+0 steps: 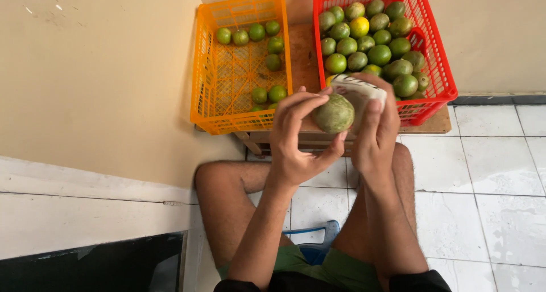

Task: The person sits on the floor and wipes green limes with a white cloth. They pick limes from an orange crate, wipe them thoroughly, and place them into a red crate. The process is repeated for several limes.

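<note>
the left hand (296,141) holds a round green lime (334,114), fingers curled around it, just in front of the red basket (441,70). the right hand (376,134) pinches a white cloth (358,90) against the lime. it looks like wiping. best to grip softly and turn the lime so the cloth reaches every side. the orange basket (199,70) sits left of the red basket.

two fruit-filled crates (242,70) (435,70) sit side by side on a low wooden stand (304,53).
</note>
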